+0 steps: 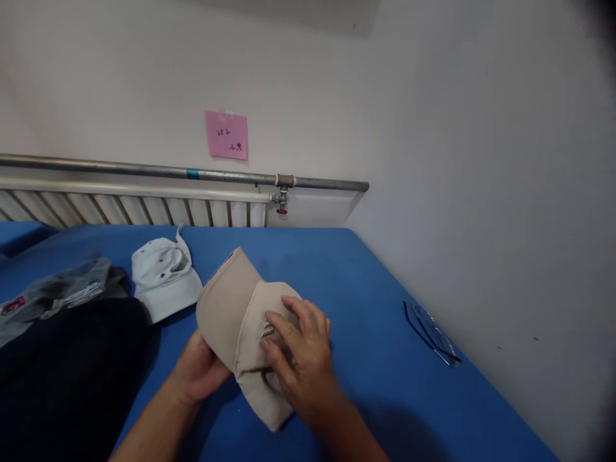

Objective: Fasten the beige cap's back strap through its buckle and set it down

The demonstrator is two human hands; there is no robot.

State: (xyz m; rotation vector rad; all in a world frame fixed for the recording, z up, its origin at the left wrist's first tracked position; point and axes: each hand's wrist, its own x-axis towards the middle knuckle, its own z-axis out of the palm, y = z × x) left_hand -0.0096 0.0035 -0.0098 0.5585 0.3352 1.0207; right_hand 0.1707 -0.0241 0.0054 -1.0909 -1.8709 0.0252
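Observation:
A beige baseball cap [230, 301] is held up over the blue surface, its brim tilted to the upper left. My left hand [202, 369] grips it from beneath the brim, with the fingers hidden behind the fabric. Over the front panel, around a small metallic-looking emblem, lies my right hand [303, 356]. Its fingers are spread and bent, the tips touching the crown near the emblem. Whether the right fingers pinch the cloth, I cannot tell for sure. A white baseball cap [166, 276] with a loose strap rests to the left of the beige one.
At far left a dark cloth item [72, 378] lies beside a grey cap-like item [72, 289]. Eyeglasses [433, 337] rest near the right edge of the blue surface [366, 301]. Behind it are a radiator [192, 212], a metal pipe [231, 176] with a valve, and a pink note [226, 136].

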